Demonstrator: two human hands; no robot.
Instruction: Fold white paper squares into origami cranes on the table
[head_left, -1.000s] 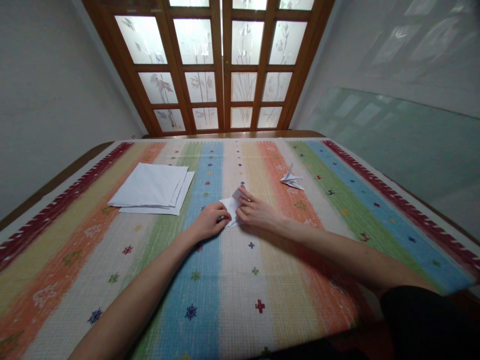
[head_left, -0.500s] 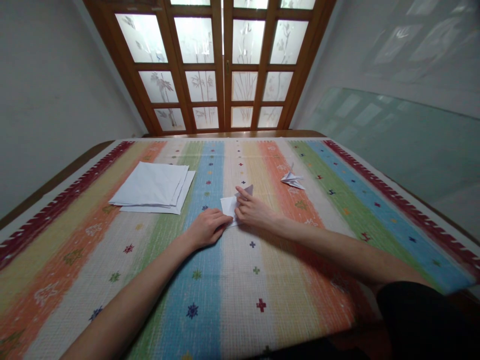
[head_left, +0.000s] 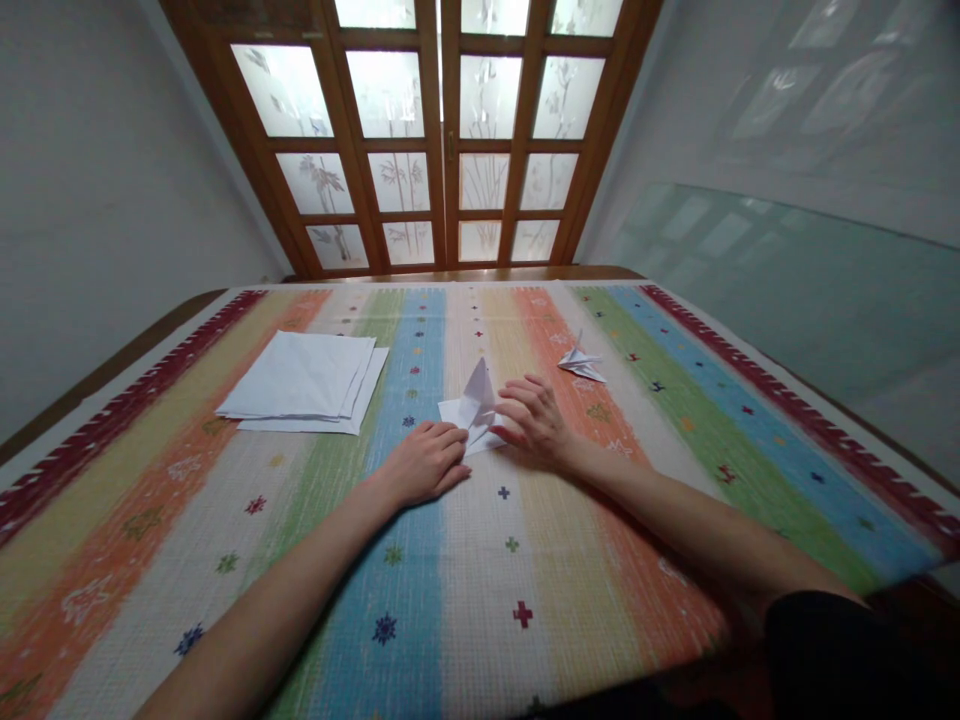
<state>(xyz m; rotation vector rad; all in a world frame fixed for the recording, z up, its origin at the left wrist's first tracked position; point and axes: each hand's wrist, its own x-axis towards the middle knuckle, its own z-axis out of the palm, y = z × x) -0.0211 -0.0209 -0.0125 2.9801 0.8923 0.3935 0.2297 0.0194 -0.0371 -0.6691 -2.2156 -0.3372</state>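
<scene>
A small sheet of folded white paper (head_left: pixel 475 398) lies on the table in front of me, with a pointed flap standing up from it. My left hand (head_left: pixel 429 462) rests at its lower left, fingertips closed down on the near edge. At the paper's right side is my right hand (head_left: pixel 536 422), its fingers curved and spread apart. Those fingertips are close to the flap and the right edge; whether they touch is hard to make out. Farther right lies a folded paper crane (head_left: pixel 582 362), apart from both hands.
To the left is a stack of white paper sheets (head_left: pixel 300 375), slightly fanned. A striped tablecloth (head_left: pixel 390 570) covers the table. Beyond the far edge stand wooden doors with glass panes (head_left: pixel 450 180); a glass panel (head_left: pixel 787 290) leans along the right wall.
My right hand has drawn back to the right and its fingers have spread. The paper's pointed flap now stands up and shows more fully. My left hand has stayed at the near edge.
</scene>
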